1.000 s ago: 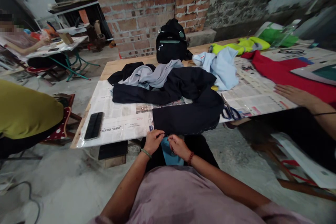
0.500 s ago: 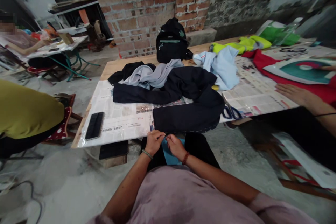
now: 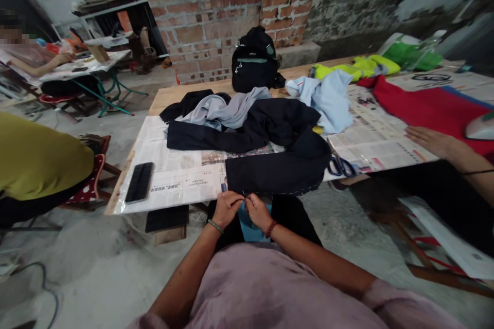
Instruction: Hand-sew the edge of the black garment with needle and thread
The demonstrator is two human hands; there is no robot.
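Note:
My left hand (image 3: 226,208) and my right hand (image 3: 259,214) meet fingertip to fingertip at the table's front edge, both closed in a pinch. Between them shows a tiny thin glint, too small to name. Just beyond my fingers lies a folded dark trouser leg (image 3: 270,172), with light stitch marks along its near edge. Whether my fingers touch this cloth I cannot tell. Below my hands, a blue cloth (image 3: 252,226) lies on my lap. Dark-handled scissors (image 3: 340,164) rest to the right of the trouser leg.
On the newspaper-covered table (image 3: 185,167) are a phone (image 3: 139,182), a grey garment (image 3: 231,108), a light blue garment (image 3: 324,97) and a black backpack (image 3: 253,64). At right, a co-worker's hand (image 3: 428,139) rests by red cloth (image 3: 428,108) and an iron (image 3: 480,126).
The co-worker's iron has moved right across the red cloth, uncovering more of it and a blue edge. My hands stay almost in place, with a slight shift at the fingertips.

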